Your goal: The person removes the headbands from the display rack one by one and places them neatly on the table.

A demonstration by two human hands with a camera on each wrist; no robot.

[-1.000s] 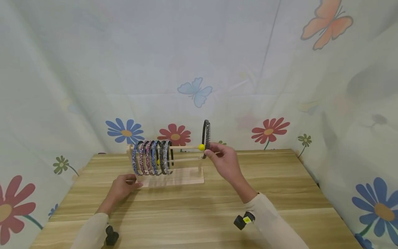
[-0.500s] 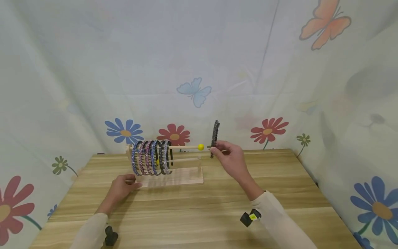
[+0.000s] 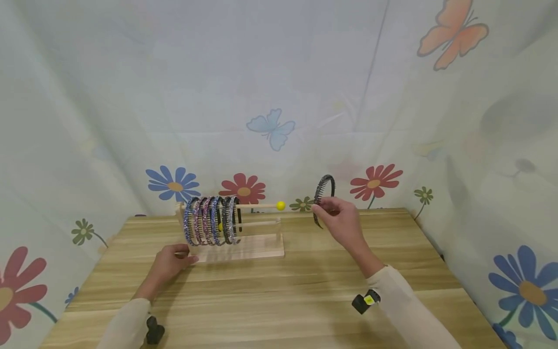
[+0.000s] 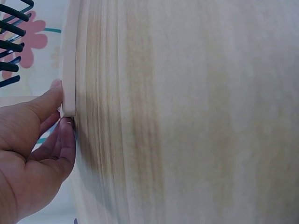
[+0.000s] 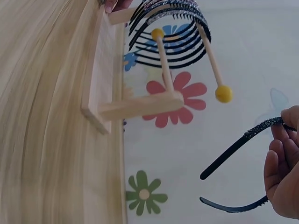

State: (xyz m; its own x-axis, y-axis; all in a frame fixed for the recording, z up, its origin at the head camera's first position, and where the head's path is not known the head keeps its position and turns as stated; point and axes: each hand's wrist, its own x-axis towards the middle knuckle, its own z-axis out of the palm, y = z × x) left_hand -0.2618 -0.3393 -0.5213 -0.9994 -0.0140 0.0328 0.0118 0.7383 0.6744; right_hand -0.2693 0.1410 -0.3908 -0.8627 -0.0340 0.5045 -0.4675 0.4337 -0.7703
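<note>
In the head view, my right hand (image 3: 342, 224) pinches a black glittery toothed headband (image 3: 320, 191) between thumb and fingers, raised off to the right of a wooden rack (image 3: 266, 246). The right wrist view shows that headband's two bare tips (image 5: 223, 159) pointing toward the rack. My left hand (image 3: 169, 264) holds the rack's left front base corner; the left wrist view has its thumb on the base's upper face (image 4: 69, 70) and its curled fingers at the end. Several glittery headbands (image 3: 215, 220) in blue, pink, black and silver hang around the rack's left part.
A yellow ball (image 3: 281, 206) caps the rack's upper rod, which sticks out to the right. Another yellow ball (image 5: 157, 34) tops a lower rod. The rack stands on a wood-grain table (image 3: 279, 305), with a flowered cloth (image 3: 279, 165) hanging behind.
My right hand has carried the black headband rightward from beside the rod's yellow ball, away from the rack, and turned it so its loop shows. The left hand stays at the base.
</note>
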